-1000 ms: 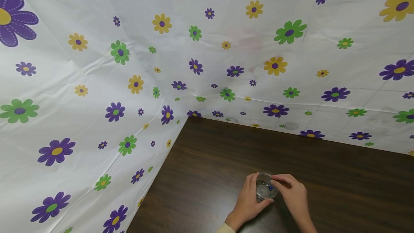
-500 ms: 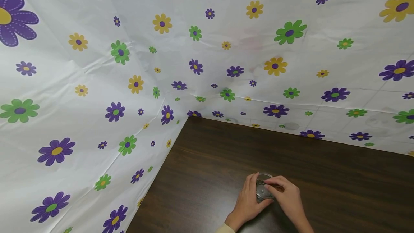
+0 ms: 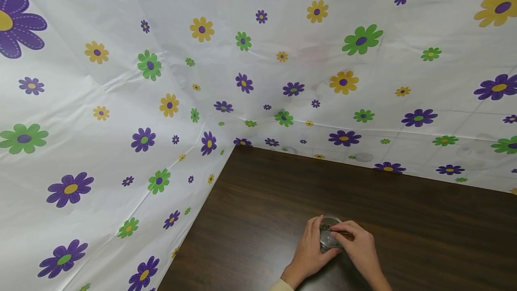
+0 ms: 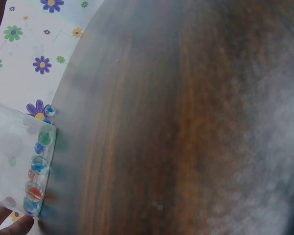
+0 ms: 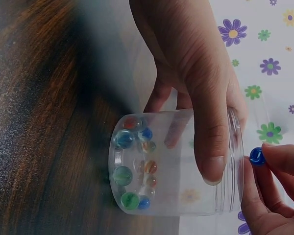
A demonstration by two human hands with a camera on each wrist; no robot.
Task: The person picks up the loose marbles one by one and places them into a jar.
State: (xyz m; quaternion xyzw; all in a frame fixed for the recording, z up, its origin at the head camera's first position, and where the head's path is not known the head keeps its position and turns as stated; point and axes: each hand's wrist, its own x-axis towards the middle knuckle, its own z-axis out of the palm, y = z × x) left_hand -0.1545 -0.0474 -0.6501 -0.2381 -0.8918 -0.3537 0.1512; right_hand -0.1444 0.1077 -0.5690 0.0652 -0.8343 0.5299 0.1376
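Note:
My left hand (image 3: 310,249) grips a clear plastic jar (image 3: 328,240), its thumb across the wall just under the threaded rim in the right wrist view. The jar stands upright on the table. Glass marbles (image 5: 122,176) in blue, green and orange lie round its bottom, and they also show through the wall in the left wrist view. My right hand (image 3: 358,242) is over the jar's mouth. Between its thumb and finger it pinches a blue marble (image 5: 257,156), just outside the rim in the right wrist view. From the head view that marble is hidden by the fingers.
The dark wood-grain table (image 3: 274,183) spreads around the jar. White sheeting printed with flowers (image 3: 121,102) hangs along the table's left and back edges. A loose-looking marble (image 4: 50,110) shows past the jar's edge; I cannot tell whether it is inside.
Over the last second my right hand has moved left from the jar's right rim to over its mouth. The blue marble seen earlier is now covered in the head view. My left hand stays put.

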